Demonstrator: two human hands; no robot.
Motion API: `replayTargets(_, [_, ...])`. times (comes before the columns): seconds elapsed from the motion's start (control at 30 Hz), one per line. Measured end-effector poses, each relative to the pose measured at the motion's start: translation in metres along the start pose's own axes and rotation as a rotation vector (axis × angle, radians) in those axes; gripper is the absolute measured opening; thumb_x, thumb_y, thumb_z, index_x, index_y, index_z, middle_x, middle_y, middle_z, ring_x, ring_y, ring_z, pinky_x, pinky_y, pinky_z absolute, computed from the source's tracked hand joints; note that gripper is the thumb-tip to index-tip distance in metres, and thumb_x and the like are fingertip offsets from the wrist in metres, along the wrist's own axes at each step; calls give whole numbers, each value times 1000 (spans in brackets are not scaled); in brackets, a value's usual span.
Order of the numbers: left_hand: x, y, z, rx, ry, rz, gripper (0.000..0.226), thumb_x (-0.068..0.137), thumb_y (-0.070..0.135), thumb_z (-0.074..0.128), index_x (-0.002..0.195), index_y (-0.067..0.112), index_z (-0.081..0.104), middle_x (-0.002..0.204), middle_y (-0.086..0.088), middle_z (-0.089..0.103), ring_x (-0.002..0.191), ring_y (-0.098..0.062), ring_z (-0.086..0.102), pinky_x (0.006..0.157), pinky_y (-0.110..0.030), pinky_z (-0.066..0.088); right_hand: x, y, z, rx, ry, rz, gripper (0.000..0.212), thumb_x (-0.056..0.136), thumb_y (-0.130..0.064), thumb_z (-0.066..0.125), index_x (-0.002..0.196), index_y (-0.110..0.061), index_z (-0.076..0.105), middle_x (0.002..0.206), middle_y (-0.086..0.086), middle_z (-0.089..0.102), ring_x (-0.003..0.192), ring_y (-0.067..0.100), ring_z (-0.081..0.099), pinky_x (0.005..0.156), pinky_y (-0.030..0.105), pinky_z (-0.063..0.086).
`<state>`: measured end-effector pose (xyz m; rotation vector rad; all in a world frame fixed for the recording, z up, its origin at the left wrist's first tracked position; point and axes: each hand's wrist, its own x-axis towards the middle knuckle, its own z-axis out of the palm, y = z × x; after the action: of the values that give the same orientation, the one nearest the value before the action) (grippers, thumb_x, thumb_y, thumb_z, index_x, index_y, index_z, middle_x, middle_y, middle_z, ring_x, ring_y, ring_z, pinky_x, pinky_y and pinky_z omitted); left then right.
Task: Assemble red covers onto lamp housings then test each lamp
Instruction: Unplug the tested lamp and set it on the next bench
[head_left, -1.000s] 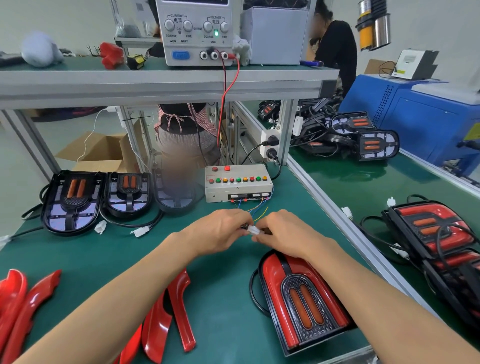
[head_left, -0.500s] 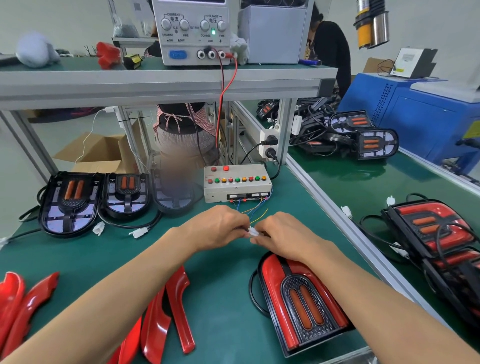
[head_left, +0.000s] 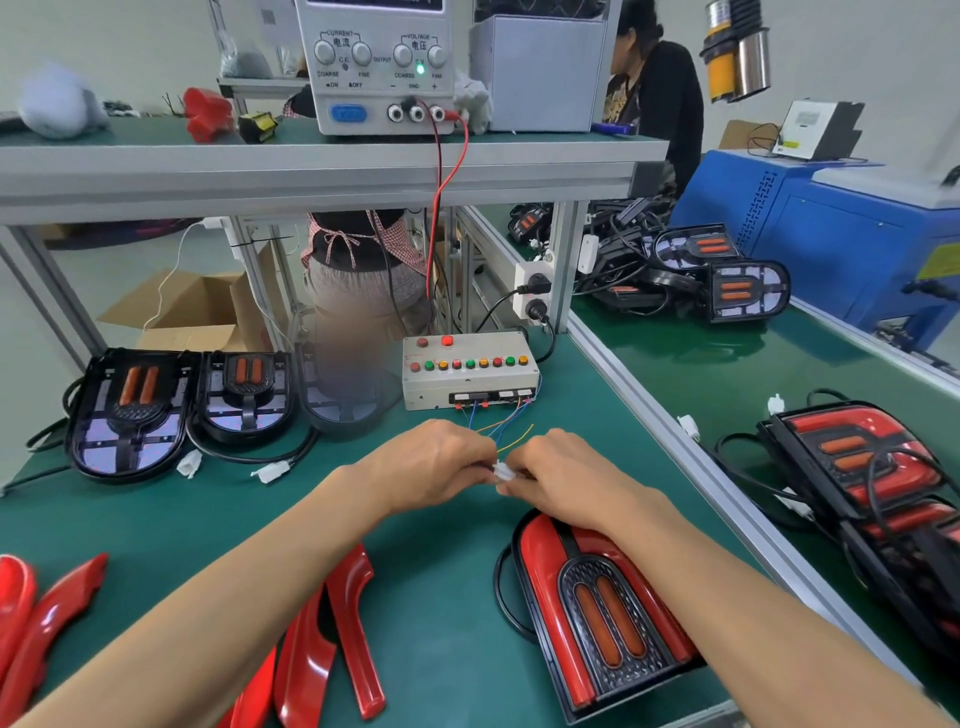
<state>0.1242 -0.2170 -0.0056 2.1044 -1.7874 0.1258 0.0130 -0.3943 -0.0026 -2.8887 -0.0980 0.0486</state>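
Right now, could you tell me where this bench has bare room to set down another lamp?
Bare green mat lies between the uncovered housings and the loose red covers, left of the hands. The strip between the test box and the covered lamp is crowded with wires and both hands.

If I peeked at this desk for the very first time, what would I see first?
Probably the two hands, left hand and right hand, meeting mid-table and pinching a small white connector. Just below the right wrist lies a shiny red lamp. Behind the hands sits a grey test box with a row of coloured buttons.
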Motion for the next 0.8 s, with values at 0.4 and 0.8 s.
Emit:
replayTargets(0.4, [1, -8, -1, 183, -87, -263, 50, 105, 55, 36, 80, 19, 60, 72, -1, 59, 71, -27, 51, 64, -37, 41, -129, 62, 12, 705, -41, 616, 68, 85, -77, 46, 88, -15, 74, 76, 4, 76, 56, 17, 62, 53, 26, 47])
replayTargets(0.8, [84, -29, 32, 62, 18, -451, 34, 102, 19, 50, 134, 7, 56, 159, -6, 35, 137, -33, 41, 113, -43, 34, -154, 39, 42, 1049, 91, 477, 85, 73, -79, 63, 93, 3, 66, 91, 22, 75, 85, 44, 72, 88, 57, 57])
